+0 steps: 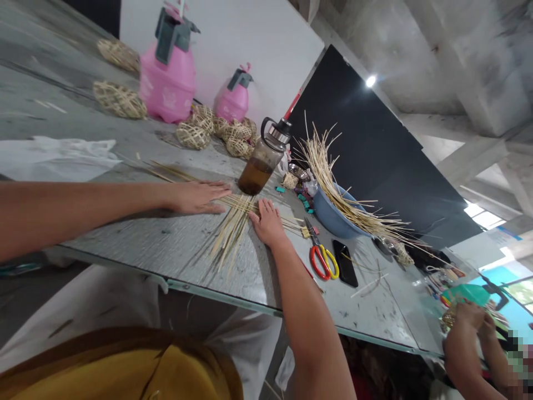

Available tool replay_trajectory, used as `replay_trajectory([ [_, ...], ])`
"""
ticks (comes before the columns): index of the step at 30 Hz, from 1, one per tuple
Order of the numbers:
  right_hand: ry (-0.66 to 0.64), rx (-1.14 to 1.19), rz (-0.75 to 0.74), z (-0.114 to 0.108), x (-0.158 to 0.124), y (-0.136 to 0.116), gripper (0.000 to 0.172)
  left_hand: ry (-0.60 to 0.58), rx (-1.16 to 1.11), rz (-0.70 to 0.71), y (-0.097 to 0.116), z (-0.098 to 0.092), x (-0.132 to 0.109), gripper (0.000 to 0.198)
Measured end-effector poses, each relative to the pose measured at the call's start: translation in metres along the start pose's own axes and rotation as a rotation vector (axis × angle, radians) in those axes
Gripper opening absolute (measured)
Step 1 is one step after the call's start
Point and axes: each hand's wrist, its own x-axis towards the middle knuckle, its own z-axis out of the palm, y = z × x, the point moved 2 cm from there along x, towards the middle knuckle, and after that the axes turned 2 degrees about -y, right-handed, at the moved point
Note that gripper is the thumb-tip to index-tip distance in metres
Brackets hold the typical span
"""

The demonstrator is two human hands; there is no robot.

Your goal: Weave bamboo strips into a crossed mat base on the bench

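In the head view, the person works at a grey table (125, 239). The left hand (199, 197) lies open and flat, palm down, on a bundle of thin bamboo strips (228, 240). The right hand (268, 222) is also open, and its spread fingers press on the same strips just beside the left hand. The strips lie on the table between and under both hands, and they fan out toward the near edge. It seems that they cross each other under the palms, so the step in hand is probably to lay them flat and hold them in order. Any further handling asks for one hand to keep the crossing pinned, because loose strips slide easily.

Just beyond the fingers stands a bottle (260, 166) with dark liquid. To the right of the right hand lie scissors (322, 261) and a dark phone (345, 263), near a blue basin (333, 216) full of long strips. Farther beyond the left hand are small woven balls (192, 135) and a pink sprayer (167, 78).

The exact pattern of the crossing is hidden under the hands. The small things beside the basin are too small to tell. At the far right, another person's hands (470, 316) hold something that cannot be made out.
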Motion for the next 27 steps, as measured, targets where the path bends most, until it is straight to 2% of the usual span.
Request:
replay_trajectory([
  [3, 0.039, -0.004, -0.112, -0.004, -0.002, -0.007, 0.058, 0.056, 0.02, -0.005, 0.009, -0.002, -0.002, 0.068],
  [6, 0.024, 0.018, -0.193, -0.004, -0.001, -0.018, 0.057, 0.093, 0.036, -0.004, 0.013, -0.002, -0.003, 0.067],
  [11, -0.064, 0.049, -0.184, 0.001, 0.002, -0.028, 0.056, 0.118, 0.024, -0.006, 0.018, -0.006, -0.005, 0.062],
  [18, -0.078, 0.068, -0.19, 0.004, 0.005, -0.024, 0.055, 0.208, 0.228, -0.005, 0.03, -0.032, -0.002, 0.045],
  [23, -0.086, 0.061, -0.187, 0.004, 0.005, -0.025, 0.055, 0.117, 0.301, 0.025, 0.049, -0.03, 0.003, 0.026],
  [27, -0.08, 0.058, -0.187, 0.001, 0.004, -0.026, 0.055, 0.091, 0.286, 0.01, 0.052, -0.019, 0.003, 0.027],
])
